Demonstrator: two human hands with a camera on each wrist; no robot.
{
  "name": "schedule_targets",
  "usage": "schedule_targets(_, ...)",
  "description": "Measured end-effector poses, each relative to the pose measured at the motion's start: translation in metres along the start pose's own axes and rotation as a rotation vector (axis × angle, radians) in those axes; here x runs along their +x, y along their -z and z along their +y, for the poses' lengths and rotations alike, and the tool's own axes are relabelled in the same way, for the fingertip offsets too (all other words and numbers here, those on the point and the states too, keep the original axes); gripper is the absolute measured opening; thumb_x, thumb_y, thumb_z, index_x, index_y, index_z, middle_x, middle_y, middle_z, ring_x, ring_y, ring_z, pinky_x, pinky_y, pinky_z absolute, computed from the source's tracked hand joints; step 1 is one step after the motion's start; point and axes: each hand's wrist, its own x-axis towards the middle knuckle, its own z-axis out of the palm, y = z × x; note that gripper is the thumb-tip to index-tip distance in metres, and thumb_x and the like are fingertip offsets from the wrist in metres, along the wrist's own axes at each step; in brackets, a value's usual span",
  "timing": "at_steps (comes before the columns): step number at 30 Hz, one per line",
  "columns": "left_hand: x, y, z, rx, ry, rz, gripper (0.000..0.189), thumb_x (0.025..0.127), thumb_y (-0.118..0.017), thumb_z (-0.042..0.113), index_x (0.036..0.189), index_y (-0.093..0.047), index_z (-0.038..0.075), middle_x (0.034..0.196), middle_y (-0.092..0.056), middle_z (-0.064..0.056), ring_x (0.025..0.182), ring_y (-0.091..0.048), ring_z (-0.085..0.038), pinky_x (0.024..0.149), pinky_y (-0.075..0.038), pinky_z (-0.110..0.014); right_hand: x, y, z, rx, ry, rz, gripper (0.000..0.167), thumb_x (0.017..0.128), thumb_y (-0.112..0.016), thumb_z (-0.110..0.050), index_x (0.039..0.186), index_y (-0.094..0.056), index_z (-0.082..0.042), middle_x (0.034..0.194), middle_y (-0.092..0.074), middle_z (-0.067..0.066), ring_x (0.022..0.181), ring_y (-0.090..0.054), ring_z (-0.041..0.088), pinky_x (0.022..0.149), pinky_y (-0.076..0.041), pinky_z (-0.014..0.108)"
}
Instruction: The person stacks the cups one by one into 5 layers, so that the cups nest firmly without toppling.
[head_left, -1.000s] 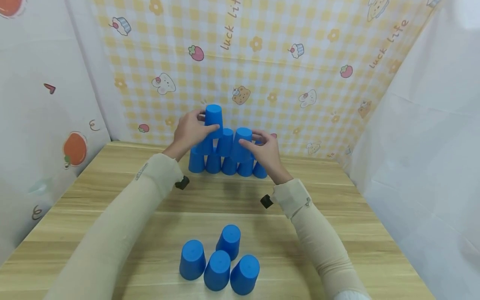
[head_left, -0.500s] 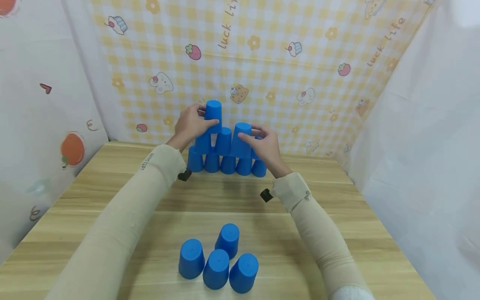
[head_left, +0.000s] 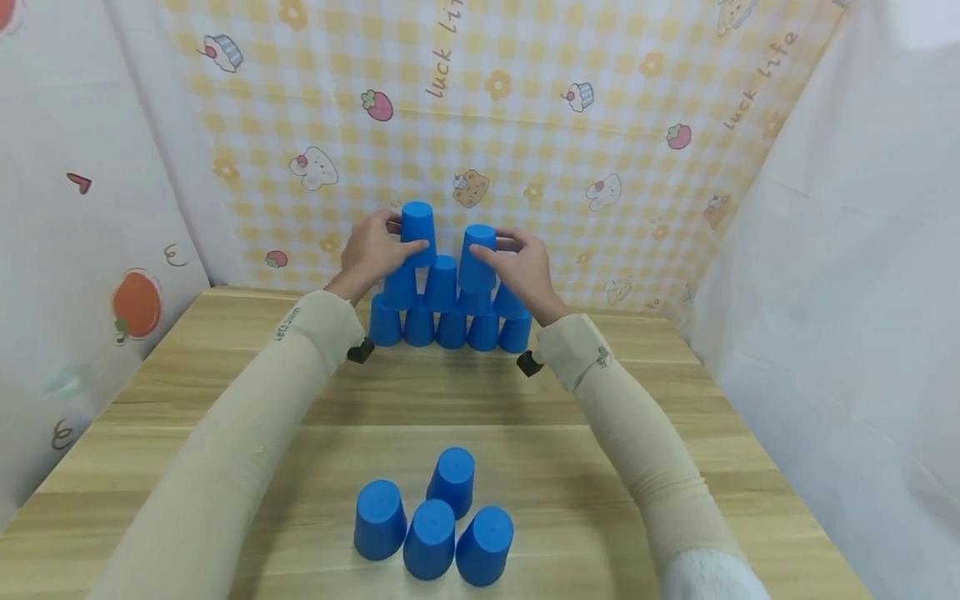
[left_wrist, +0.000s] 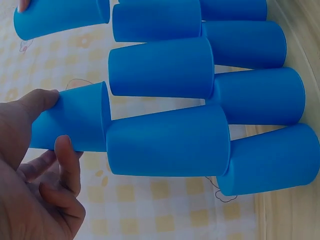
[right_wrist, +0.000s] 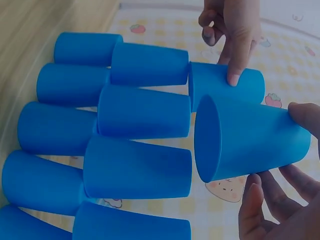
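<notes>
Upside-down blue plastic cups form a stacked wall at the back of the table, with a bottom row (head_left: 452, 331) and a second row (head_left: 441, 285) on it. My left hand (head_left: 372, 252) grips a blue cup (head_left: 422, 223) between thumb and fingers at the wall's upper left; in the left wrist view that cup's rim (left_wrist: 105, 117) is right at the base of a second-row cup (left_wrist: 167, 142). My right hand (head_left: 525, 265) pinches another blue cup (head_left: 477, 268), mouth down, just above the second row. In the right wrist view, this cup (right_wrist: 260, 135) appears tilted, its open mouth partly visible.
Nearer on the wooden table (head_left: 600, 517) stand several more upside-down blue cups, among them a front one (head_left: 430, 542) and one behind it (head_left: 452, 479). A yellow checked cloth (head_left: 525, 125) hangs close behind the wall. White sheets (head_left: 847, 333) line the sides.
My right hand has lifted its cup from in front of the second row to above it, uncovering cups there. The left hand has stayed at nearly the same place on its cup.
</notes>
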Motion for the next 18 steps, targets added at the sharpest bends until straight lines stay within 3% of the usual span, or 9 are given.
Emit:
schedule_targets(15,0.003,-0.001,-0.009,0.000,-0.025,-0.054,0.073,0.091,-0.067,0.050,0.147,-0.043,0.011,0.143,-0.053,-0.014,0.127,-0.054,-0.035,0.100,-0.045,-0.055,0.021,-0.010,-0.012,-0.034,0.009,-0.002,0.057,0.085,-0.076,-0.046,0.130,-0.062,-0.014,0.126,-0.067,0.008,0.115,-0.063,0.023,0.098,-0.050,0.043)
schedule_targets(18,0.003,-0.001,-0.009,0.004,-0.024,-0.072,0.072,0.091,-0.068,0.048,0.149,-0.040,0.013,0.144,-0.052,-0.014,0.128,-0.053,-0.036,0.100,-0.044,-0.056,0.024,-0.012,-0.013,-0.065,0.002,-0.004,0.057,0.085,-0.075,-0.048,0.131,-0.062,-0.016,0.127,-0.066,0.006,0.116,-0.062,0.022,0.104,-0.043,0.050)
